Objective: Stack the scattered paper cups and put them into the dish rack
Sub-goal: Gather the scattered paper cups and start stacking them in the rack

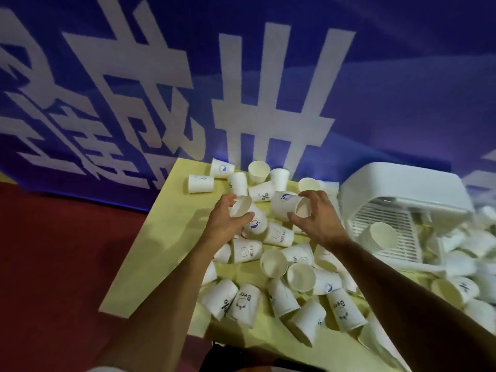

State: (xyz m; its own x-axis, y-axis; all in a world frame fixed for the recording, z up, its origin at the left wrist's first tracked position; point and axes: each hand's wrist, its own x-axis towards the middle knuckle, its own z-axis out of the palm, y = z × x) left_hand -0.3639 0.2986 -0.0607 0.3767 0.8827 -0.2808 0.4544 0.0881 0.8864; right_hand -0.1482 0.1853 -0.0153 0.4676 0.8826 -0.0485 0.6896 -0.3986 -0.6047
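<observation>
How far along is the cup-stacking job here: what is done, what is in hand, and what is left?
Done: one short stack of cups lies in the dish rack. In hand: the left hand grips one cup and the right hand a second cup, not yet nested. Left: most of it; many loose cups cover the yellow table.

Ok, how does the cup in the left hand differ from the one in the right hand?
The left cup tilts mouth up-left, base down in the pile; the right cup lies nearly level, mouth rightward, base toward the left cup. The left cup's mouth shows almost whole; the right cup's is partly hidden by the right hand. Both are white with a blue logo, each gripped at the rim.
</observation>
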